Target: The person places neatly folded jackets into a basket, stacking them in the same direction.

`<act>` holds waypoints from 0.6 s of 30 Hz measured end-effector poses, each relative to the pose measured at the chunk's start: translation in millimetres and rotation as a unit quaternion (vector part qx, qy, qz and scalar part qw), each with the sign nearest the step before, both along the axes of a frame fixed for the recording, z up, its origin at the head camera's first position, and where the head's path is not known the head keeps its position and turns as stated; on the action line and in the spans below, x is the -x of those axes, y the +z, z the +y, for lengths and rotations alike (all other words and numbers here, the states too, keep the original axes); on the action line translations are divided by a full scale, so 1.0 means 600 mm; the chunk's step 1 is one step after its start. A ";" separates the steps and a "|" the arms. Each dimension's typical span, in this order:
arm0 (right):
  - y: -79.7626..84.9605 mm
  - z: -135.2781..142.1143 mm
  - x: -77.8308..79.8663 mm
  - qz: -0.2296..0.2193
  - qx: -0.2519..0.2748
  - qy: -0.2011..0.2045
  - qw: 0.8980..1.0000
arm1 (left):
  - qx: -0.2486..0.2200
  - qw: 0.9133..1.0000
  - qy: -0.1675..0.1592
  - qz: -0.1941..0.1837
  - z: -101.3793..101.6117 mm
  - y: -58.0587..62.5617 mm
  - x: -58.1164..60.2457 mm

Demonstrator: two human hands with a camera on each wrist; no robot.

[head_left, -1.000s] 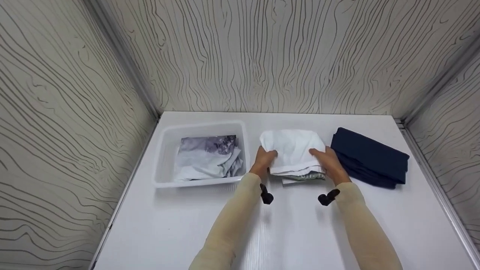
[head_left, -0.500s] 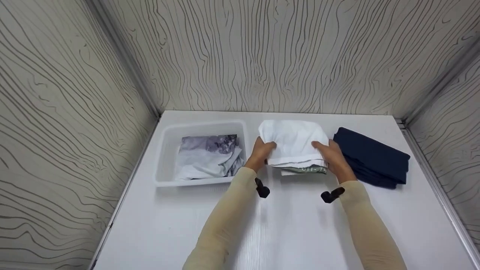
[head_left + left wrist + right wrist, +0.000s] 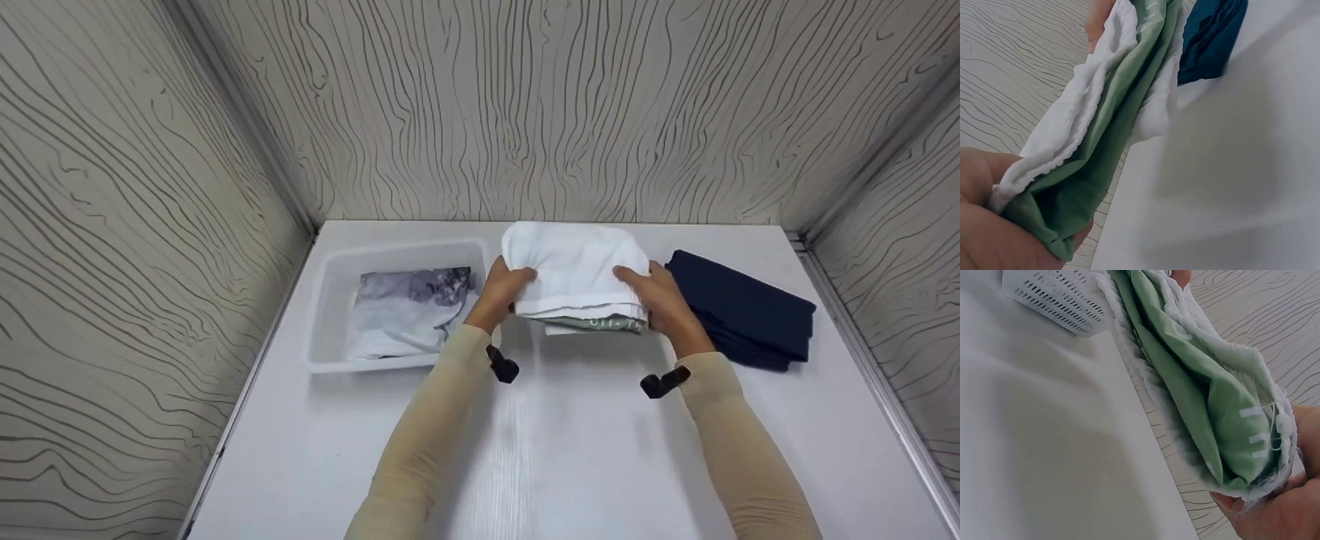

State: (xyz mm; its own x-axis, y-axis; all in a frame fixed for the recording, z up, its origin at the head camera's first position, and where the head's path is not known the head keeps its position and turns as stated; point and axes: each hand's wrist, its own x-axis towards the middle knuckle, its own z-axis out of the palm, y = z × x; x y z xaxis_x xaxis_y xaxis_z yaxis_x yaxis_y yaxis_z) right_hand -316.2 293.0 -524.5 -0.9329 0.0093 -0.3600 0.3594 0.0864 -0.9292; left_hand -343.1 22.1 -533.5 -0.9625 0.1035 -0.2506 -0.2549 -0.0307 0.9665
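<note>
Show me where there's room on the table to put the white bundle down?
The near table, around the sleeves, is bare. A smaller patch lies under the lifted bundle, between basket and navy cloth. The back row is crowded.

On your left, a white plastic basket [image 3: 327,300] sits on the white table [image 3: 570,450], holding a crumpled grey-and-white printed cloth [image 3: 409,311]. On your right, a folded dark blue cloth [image 3: 742,311] lies flat on the table. Walls [image 3: 570,112] with a wavy wood-grain pattern enclose the table on three sides.
</note>
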 end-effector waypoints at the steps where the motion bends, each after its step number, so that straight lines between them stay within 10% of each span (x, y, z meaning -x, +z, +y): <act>1: 0.003 -0.003 0.001 0.003 -0.003 0.002 1.000 | -0.001 1.000 -0.001 0.001 -0.004 0.004 0.001; 18: 0.037 -0.065 0.017 0.067 -0.016 0.045 0.997 | 0.023 1.000 0.002 -0.001 -0.089 0.060 0.008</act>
